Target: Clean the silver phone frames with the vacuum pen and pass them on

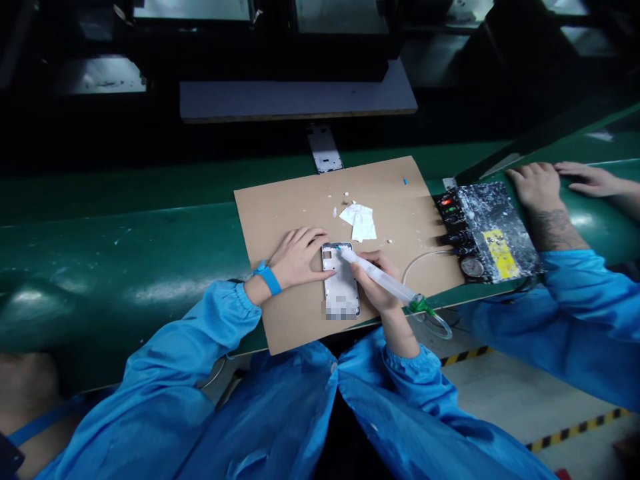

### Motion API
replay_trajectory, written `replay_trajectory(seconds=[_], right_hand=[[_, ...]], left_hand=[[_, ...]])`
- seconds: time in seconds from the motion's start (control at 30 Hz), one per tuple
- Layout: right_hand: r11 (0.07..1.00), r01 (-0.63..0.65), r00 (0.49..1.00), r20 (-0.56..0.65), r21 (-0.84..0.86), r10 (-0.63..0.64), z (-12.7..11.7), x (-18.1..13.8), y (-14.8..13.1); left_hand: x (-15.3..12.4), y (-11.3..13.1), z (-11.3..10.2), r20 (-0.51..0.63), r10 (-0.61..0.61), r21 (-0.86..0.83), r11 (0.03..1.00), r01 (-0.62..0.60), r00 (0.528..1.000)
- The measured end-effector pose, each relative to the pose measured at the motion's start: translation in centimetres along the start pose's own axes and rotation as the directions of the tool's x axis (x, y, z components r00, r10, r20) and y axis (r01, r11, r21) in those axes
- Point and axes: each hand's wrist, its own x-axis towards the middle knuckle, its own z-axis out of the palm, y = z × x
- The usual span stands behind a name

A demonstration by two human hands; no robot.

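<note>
A white phone frame (341, 287) lies on a sheet of brown cardboard (295, 313). My left hand (300, 257) rests at its left side, fingers stretched out and thumb apart. That thumb touches the frame's left edge, and the fingertips are by the upper left corner. My right hand (377, 283) is closed around a white glue syringe (383, 279) with a green cap and a clear hose at its back end. The syringe's blue-green tip is over the top of the frame. Part of the frame's lower end is blurred out.
Torn white paper (364, 225) and small scraps lie beyond the frame. A stained black dispenser box (493, 230) with a gauge stands right, beside a co-worker's hands (543, 183). Another phone frame (325, 148) lies on the green bench (125, 267), below a raised board (300, 100).
</note>
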Motion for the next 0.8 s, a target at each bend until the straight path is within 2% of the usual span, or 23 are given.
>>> replay_trajectory(seconds=[0.2,0.8], right_hand=[[1.0,0.025,1.0,-0.014,-0.014,-0.026,-0.02,0.08,-0.14],[1.0,-0.005,0.999,-0.037,-0.021,0.004,-0.02,-0.1,0.34]], left_hand=[[0.01,0.14,-0.07,0.003,0.001,0.004,1.0,-0.001,1.0],[0.05,0.12,-0.25,0.025,-0.006,-0.008,1.0,0.006,1.0]])
